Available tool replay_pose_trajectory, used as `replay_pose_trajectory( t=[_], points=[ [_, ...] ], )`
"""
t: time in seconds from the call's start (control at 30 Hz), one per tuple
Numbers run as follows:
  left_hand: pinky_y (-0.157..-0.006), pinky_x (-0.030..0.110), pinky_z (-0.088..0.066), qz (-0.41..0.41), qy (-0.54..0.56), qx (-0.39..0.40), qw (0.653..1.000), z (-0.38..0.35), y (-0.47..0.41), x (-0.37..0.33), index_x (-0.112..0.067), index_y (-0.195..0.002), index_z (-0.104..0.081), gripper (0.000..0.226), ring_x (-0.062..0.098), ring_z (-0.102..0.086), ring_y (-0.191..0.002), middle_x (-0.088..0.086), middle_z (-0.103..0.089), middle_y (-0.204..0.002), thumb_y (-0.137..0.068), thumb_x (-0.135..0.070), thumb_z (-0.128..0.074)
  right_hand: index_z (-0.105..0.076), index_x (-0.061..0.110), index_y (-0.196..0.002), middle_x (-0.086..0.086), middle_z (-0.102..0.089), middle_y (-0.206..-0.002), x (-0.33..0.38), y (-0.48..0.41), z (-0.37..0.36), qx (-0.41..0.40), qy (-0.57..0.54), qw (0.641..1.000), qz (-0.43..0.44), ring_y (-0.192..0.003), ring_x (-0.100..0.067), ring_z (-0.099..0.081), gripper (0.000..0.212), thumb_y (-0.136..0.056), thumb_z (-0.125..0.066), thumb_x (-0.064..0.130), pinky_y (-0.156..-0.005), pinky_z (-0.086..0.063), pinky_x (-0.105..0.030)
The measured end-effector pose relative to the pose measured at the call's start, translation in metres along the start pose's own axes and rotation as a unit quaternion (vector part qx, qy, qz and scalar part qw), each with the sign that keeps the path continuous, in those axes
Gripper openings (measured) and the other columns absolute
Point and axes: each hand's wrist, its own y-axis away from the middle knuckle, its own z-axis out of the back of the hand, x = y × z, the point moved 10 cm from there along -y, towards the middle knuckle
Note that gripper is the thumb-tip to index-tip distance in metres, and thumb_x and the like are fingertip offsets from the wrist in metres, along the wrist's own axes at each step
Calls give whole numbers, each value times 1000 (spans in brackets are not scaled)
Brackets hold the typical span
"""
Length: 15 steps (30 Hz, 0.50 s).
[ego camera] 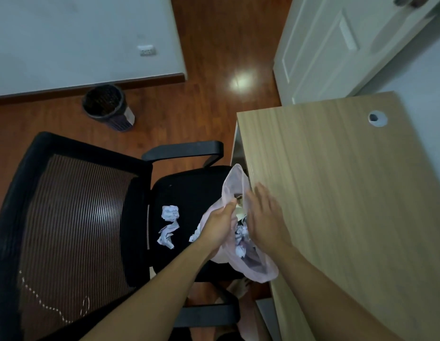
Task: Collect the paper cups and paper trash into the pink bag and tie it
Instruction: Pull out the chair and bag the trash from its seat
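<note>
Gripping the pink bag (257, 269) — crumpled paper (240, 251) inside — is the left hand (220, 226); the right hand (263, 215) hovers spread.

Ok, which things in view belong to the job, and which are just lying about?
Job: pink bag, gripped by the left hand; right hand, open over its mouth; paper in the bag; crumpled papers on the office chair.
Lying about: the chair itself, desk, black bin, door, wall socket.
</note>
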Motion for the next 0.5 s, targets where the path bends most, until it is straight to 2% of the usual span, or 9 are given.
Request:
replay_pose_trajectory(
  t=[0.07, 0.1, 0.17, 0.2, 0.27, 0.33, 0.4, 0.5],
  points=[
    [-106, 45, -55, -3, 29, -6, 1000, 1, -3, 1, -19, -110, -83, 57, 31, -78, -107, 16, -82, -109, -97, -67, -56, -23, 15, -174, -16, -16, -182, -1, 6, -17, 8, 27, 1000, -9, -168, -34, -18, 71, -107, -43, 28, -133, -27, -52],
    [-109, 48, -54, -3, 39, -9, 999, 2, -3, 1, -17, -113, -83, 58, 31, -78, -109, 16, -81, -111, -97, -66, -56, -28, 16, -172, -15, -25, -178, -8, 10, -18, -3, 32, 999, -39, -163, -33, -30, 69, -108, -50, 33, -128, -35, -50],
    [-110, 52, -54, -4, 42, -12, 999, 5, -3, 1, -14, -120, -80, 64, 25, -77, -109, 9, -81, -111, -96, -68, -58, -49, 16, -155, -12, -51, -154, -25, 17, -15, -36, 18, 994, -105, -131, -31, -56, 55, -106, -64, 39, -104, -52, -46],
    [-110, 51, -54, -7, 38, -13, 999, 7, -3, 1, -13, -122, -79, 65, 25, -77, -110, 9, -81, -112, -96, -68, -57, -56, 17, -139, -10, -56, -136, -28, 19, -13, -46, 17, 992, -112, -114, -30, -60, 40, -107, -65, 38, -92, -53, -45],
    [-108, 52, -56, -11, 40, -26, 999, 12, 0, -3, -6, -118, -78, 69, 34, -78, -107, 18, -81, -108, -96, -68, -56, -55, 18, -112, -5, -56, -109, -29, 21, -4, -59, -17, 993, -99, -92, -28, -59, 14, -110, -59, 31, -78, -51, -44],
    [-108, 56, -55, -11, 38, -41, 998, 19, 3, -3, -5, -116, -78, 75, 37, -78, -106, 20, -81, -106, -91, -73, -57, -48, 21, -100, 0, -58, -95, -35, 20, 6, -58, -127, 981, -133, -81, -25, -59, 16, -112, -55, 27, -68, -49, -43],
    [-107, 52, -57, -14, 46, -48, 998, 22, 9, -8, -9, -118, -79, 67, 31, -79, -105, 15, -82, -108, -96, -68, -56, -45, 19, -100, 0, -61, -86, -48, 20, 11, -44, -236, 947, -213, -72, -22, -60, 16, -114, -50, 25, -57, -44, -38],
    [-100, 45, -61, -13, 65, -49, 997, 25, 18, -12, -7, -120, -78, 52, 31, -80, -103, 17, -82, -109, -107, -51, -54, -42, 17, -106, -4, -64, -85, -68, 18, 38, -120, -296, 897, -305, -74, -29, -64, 10, -116, -44, 17, -53, -36, -33]
  ],
)
